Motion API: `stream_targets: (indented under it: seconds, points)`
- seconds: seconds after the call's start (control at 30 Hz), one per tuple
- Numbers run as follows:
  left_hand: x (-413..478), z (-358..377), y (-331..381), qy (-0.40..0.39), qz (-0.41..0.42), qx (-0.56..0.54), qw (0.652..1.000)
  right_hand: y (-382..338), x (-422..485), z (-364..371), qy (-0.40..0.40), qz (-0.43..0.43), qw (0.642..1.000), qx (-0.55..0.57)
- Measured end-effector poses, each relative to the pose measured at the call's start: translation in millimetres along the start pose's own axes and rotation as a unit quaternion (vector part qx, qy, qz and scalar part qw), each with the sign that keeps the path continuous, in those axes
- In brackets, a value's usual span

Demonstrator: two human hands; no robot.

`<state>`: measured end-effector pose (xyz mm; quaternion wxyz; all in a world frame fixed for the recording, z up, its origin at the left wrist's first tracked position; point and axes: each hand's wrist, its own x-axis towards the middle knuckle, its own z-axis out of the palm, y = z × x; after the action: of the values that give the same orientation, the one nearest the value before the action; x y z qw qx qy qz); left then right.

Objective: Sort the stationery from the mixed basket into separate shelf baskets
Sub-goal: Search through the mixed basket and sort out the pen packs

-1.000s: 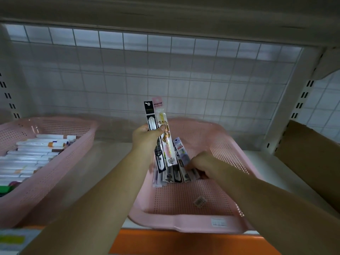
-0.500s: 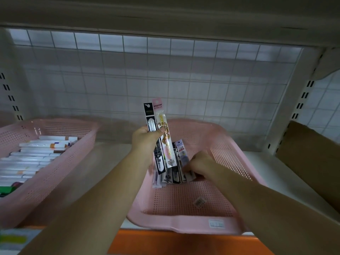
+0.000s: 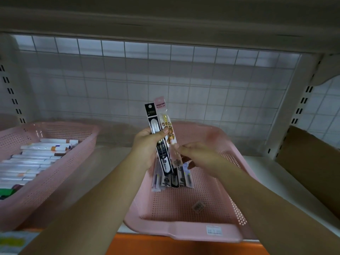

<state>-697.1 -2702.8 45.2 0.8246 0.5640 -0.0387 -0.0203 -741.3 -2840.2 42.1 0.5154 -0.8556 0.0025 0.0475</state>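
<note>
Head camera looks down into a shelf bay. The left hand (image 3: 146, 146) is raised above a pink perforated plastic basket (image 3: 184, 234) that stands in the middle of the white shelf board (image 3: 276, 173). Its fingers are curled round two long packets held upright side by side. One is a narrow black packet with a white oval window (image 3: 153, 122). Touching it on the right is a clear packet with a pink header and a cartoon-printed pen inside (image 3: 168, 137). The thumb lies across the front of the black packet.

The right hand (image 3: 200, 155) reaches in from the right over the same basket and is blurred. Its fingertips (image 3: 178, 147) are at the lower edge of the clear packet, with the fingers partly bent. I cannot tell whether they pinch the packet or only touch it.

Below both hands a small fan of further pen packets (image 3: 174, 181) lies on the basket floor, towards its left side. A small sticker (image 3: 197, 207) lies on the floor nearer the front, and a white label (image 3: 214, 230) sits on the front rim.

To the left, apart from this basket, a second pink perforated basket (image 3: 60, 172) holds white marker pens (image 3: 36, 155) laid in rows. Behind everything is a white wire grid panel (image 3: 165, 80). A brown cardboard sheet (image 3: 312, 162) stands at the right, and an orange strip (image 3: 184, 246) runs along the shelf front.
</note>
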Motion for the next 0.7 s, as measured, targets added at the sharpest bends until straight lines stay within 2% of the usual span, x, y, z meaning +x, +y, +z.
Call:
stream_targets:
  seconds: [0.33,0.53,0.6,0.63,0.67,0.7]
  points:
    - [-2.2,-2.2,1.0,-0.051,0.004,-0.027,0.998,1.4,-1.2,8.3,-0.03,-0.019,0.998,0.052]
    - [-1.0,-1.6,-2.2,-0.053,0.014,0.0,0.998,1.5,3.5,7.2,0.006,0.01,0.998,0.065]
    - [-1.1,-2.3,-8.1,-0.058,0.056,0.122,0.989,4.1,6.6,1.2,0.054,0.04,0.994,0.085]
    - [-1.5,-2.7,-12.2,-0.062,0.083,0.228,0.968,6.7,8.5,-3.0,0.085,0.064,0.99,0.091]
    - [-2.6,-2.7,-17.0,-0.073,0.11,0.351,0.927,9.9,9.6,-7.9,0.11,0.096,0.985,0.091]
    - [-4.5,-2.2,-21.4,-0.095,0.125,0.467,0.87,13.9,10.2,-12.0,0.124,0.131,0.98,0.082]
